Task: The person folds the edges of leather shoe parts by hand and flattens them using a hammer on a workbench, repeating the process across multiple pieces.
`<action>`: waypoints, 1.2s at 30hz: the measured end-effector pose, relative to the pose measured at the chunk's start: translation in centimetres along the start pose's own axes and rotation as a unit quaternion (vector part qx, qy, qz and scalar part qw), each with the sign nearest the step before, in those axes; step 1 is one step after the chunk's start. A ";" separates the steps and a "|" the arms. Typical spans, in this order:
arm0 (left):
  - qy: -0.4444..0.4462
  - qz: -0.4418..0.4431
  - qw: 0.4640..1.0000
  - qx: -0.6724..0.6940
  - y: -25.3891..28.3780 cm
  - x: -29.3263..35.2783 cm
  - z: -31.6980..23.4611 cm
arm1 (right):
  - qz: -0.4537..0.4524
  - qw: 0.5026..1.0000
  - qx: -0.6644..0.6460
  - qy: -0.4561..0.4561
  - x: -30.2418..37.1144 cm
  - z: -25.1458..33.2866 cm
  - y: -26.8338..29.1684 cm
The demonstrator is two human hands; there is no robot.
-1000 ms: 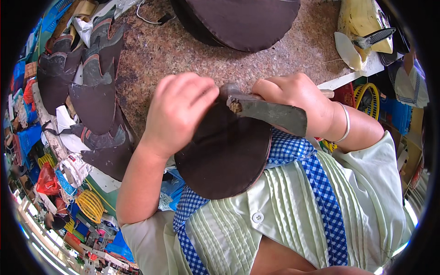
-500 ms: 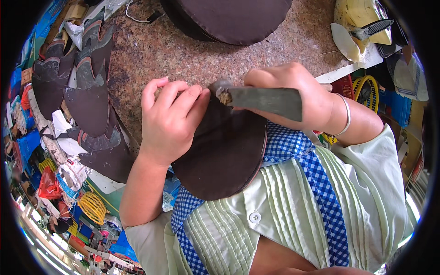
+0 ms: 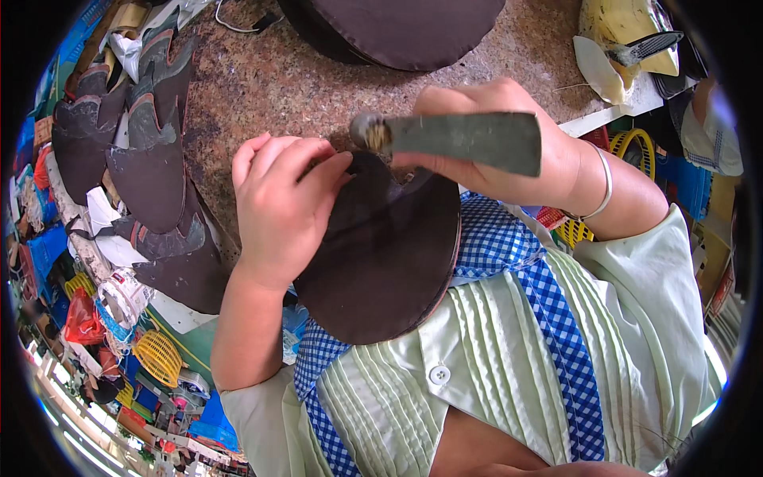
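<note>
My left hand (image 3: 282, 195) is closed on the far left edge of a dark brown, rounded shoe upper (image 3: 381, 254), thumb and fingertips pressed together there. The upper hangs over the near table edge, against my apron. In my right hand (image 3: 509, 135) is a shoemaker's hammer (image 3: 469, 143), its handle mostly hidden beneath the head. The hammer's round face points left and its broad flat end right. Its head hovers over the far edge of the upper, close to my left fingertips; whether it touches cannot be made out.
Several similar dark uppers (image 3: 147, 167) lie overlapped along the table's left side. A thick round brown cushion-like thing (image 3: 397, 32) sits at the far side of the speckled table (image 3: 262, 87). At the far right a black-handled brush (image 3: 648, 48) rests by a yellowish container (image 3: 612, 20).
The hammer and my right hand have moved up and slightly left, with the hammer head turned more level. My left hand has shifted slightly left, still holding the upper's edge.
</note>
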State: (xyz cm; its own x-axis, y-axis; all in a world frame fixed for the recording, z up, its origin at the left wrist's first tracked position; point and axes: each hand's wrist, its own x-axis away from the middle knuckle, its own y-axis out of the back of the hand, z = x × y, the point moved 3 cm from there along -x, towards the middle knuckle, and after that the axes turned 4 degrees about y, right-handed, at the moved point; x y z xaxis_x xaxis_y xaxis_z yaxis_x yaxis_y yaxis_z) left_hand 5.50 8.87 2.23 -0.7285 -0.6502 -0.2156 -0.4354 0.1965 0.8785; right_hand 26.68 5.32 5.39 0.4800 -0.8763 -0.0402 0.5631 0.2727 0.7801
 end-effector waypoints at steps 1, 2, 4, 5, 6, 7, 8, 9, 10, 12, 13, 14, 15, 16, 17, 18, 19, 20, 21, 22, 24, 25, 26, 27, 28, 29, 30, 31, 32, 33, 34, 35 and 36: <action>0.000 0.000 1.000 -0.001 0.1 0.1 -0.3 | 0.016 1.000 -0.019 -0.013 0.1 0.2 0.1; -0.009 0.007 1.000 -0.019 0.3 0.2 -0.6 | 0.045 0.998 0.040 0.017 0.3 0.0 -0.7; -0.030 0.020 0.997 -0.074 0.1 0.6 -1.3 | 0.008 1.000 0.016 0.010 -0.2 -0.1 -0.7; -0.030 0.018 0.997 -0.074 0.1 0.6 -1.4 | -0.028 1.000 -0.008 0.003 -0.3 -0.2 -0.6; -0.033 0.018 0.996 -0.080 0.1 0.6 -1.5 | -0.027 1.000 -0.007 0.003 -0.3 -0.2 -0.5; -0.033 0.020 0.995 -0.088 0.1 0.8 -1.6 | -0.004 1.000 0.014 0.028 -0.3 0.2 -0.5; -0.029 0.020 0.995 -0.089 0.1 0.7 -1.5 | 0.018 0.998 0.035 0.053 -0.3 0.5 -0.5; -0.001 0.010 0.999 -0.045 0.2 0.5 -1.0 | 0.020 0.998 0.033 0.055 -0.4 1.0 -0.3; 0.024 -0.001 1.000 0.000 0.3 0.4 -0.5 | 0.047 0.997 0.049 0.032 -0.8 1.4 -0.2; 0.067 0.001 0.996 0.054 0.1 0.9 0.5 | 0.074 0.995 0.066 0.009 -1.0 1.3 -0.3; 0.110 0.003 0.988 0.106 0.1 1.1 0.9 | 0.048 0.998 0.044 0.025 -1.1 0.8 -0.5; 0.092 -0.004 0.993 0.072 0.2 1.2 0.6 | 0.023 0.999 0.023 0.042 -1.2 0.6 -0.5; 0.095 -0.006 0.993 0.070 0.2 1.3 0.2 | 0.023 0.998 0.023 0.045 -1.2 0.6 -0.3; 0.066 -0.014 0.998 -0.002 0.2 1.5 -0.5 | 0.022 0.998 0.023 0.056 -1.3 0.7 -0.1; 0.038 -0.021 0.996 -0.075 0.2 1.8 -1.2 | 0.021 0.997 0.023 0.067 -1.4 0.9 0.0; 0.030 0.006 0.993 -0.111 0.2 2.0 -1.7 | 0.024 0.997 0.021 0.070 -1.5 1.2 0.0; 0.033 0.006 0.993 -0.112 0.3 2.0 -1.8 | 0.057 0.997 0.035 0.046 -1.5 1.6 -0.3; 0.057 -0.003 0.994 -0.096 0.4 1.9 -1.7 | 0.091 0.994 0.049 0.022 -1.6 1.8 -0.5; 0.081 -0.011 0.993 -0.079 0.4 1.9 -1.4 | 0.092 0.994 0.048 0.025 -1.7 1.8 -0.6; 0.134 -0.030 0.991 -0.010 0.3 2.1 -0.3 | 0.067 0.997 0.028 0.025 -1.8 1.8 -0.4; 0.133 -0.034 0.990 0.013 0.3 2.7 0.5 | 0.043 0.999 0.008 0.030 -2.0 1.3 -0.2; 0.131 -0.035 0.990 0.039 0.3 3.1 0.6 | 0.049 0.998 -0.003 0.036 -2.0 0.8 -0.4; 0.116 -0.042 0.992 -0.005 0.2 3.2 0.0 | 0.056 0.997 -0.013 0.042 -2.0 0.5 -0.6; 0.120 -0.044 0.992 -0.006 0.2 3.3 -0.4 | 0.059 0.997 -0.013 0.046 -2.2 0.6 -0.7; 0.101 -0.038 0.992 -0.060 0.4 3.3 -1.0 | 0.064 0.996 -0.011 0.058 -2.2 0.8 -0.7; 0.082 -0.032 0.990 -0.113 0.4 3.4 -1.5 | 0.069 0.995 -0.008 0.071 -2.2 1.1 -0.8; 0.084 -0.020 0.989 -0.122 0.3 3.6 -1.9 | 0.071 0.995 -0.008 0.073 -2.3 1.4 -0.9; 0.087 -0.021 0.988 -0.123 0.2 3.7 -2.1 | 0.060 0.996 0.004 0.068 -2.5 1.6 -1.0; 0.088 -0.016 0.987 -0.133 0.1 3.7 -2.3 | 0.049 0.997 0.016 0.064 -2.8 1.8 -1.0; 0.089 -0.011 0.986 -0.143 0.1 3.8 -2.3 | 0.051 0.996 0.016 0.067 -2.7 1.7 -1.1; 0.090 -0.017 0.987 -0.134 0.2 3.8 -2.2 | 0.049 0.994 0.031 0.088 -2.5 1.7 -1.3; 0.093 -0.018 0.986 -0.135 0.2 3.8 -1.9 | 0.048 0.992 0.046 0.108 -2.4 1.7 -1.3; 0.137 -0.045 0.987 -0.073 0.4 4.0 -1.2 | 0.050 0.992 0.045 0.111 -2.6 1.9 -1.3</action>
State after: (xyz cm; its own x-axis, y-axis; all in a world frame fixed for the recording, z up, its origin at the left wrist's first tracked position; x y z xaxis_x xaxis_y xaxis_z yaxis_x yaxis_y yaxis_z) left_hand 3.01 5.51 2.23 -0.5110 -0.8385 -0.1892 -0.3954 0.0338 0.9179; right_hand 23.48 6.52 5.67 0.6717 -0.7355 -0.0887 0.4481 0.3081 0.8392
